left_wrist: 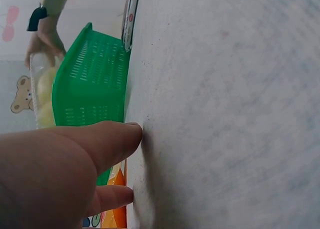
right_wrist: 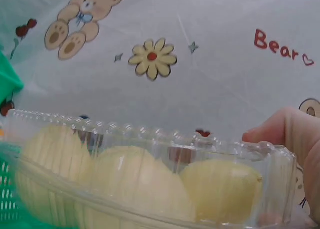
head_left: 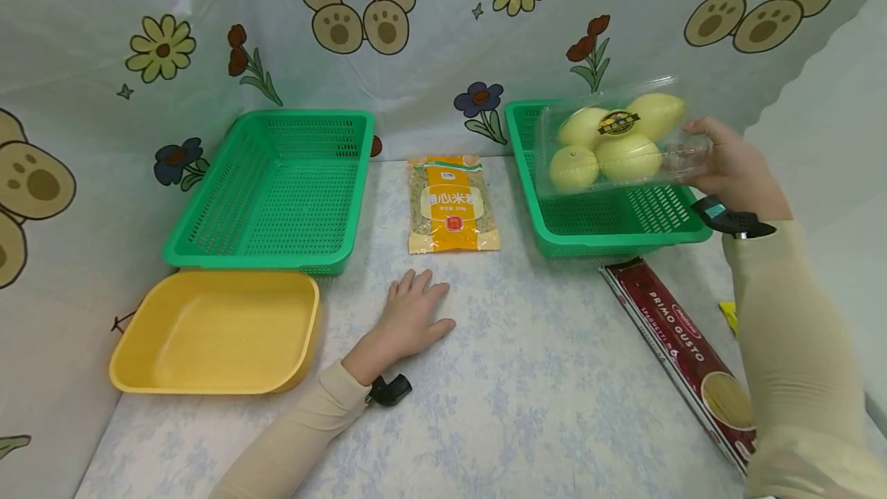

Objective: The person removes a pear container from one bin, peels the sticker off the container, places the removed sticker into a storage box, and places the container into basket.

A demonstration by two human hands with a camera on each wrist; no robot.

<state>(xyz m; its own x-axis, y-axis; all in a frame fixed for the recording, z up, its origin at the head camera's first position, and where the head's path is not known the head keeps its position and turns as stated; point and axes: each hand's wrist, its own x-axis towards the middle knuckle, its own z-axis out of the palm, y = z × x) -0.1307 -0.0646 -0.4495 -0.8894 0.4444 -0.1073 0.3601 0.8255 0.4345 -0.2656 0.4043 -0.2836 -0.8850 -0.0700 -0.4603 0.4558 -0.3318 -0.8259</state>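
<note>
A clear plastic box of several pale yellow fruits (head_left: 629,158) is held by its right end in my right hand (head_left: 736,168), tilted above the right green basket (head_left: 624,239). In the right wrist view the thumb lies on the edge of the clear box (right_wrist: 135,189). My left hand (head_left: 407,319) rests on the table with its fingers spread, below an orange and yellow food packet (head_left: 453,206). The left wrist view shows the fingertips of my left hand (left_wrist: 115,161) touching the table surface.
Another green basket (head_left: 305,206) stands at the back left, with a yellow tray (head_left: 222,329) in front of it. A long red spaghetti pack (head_left: 682,353) lies at the right, near a small yellow item (head_left: 728,316) beside my right sleeve. A printed cloth hangs behind.
</note>
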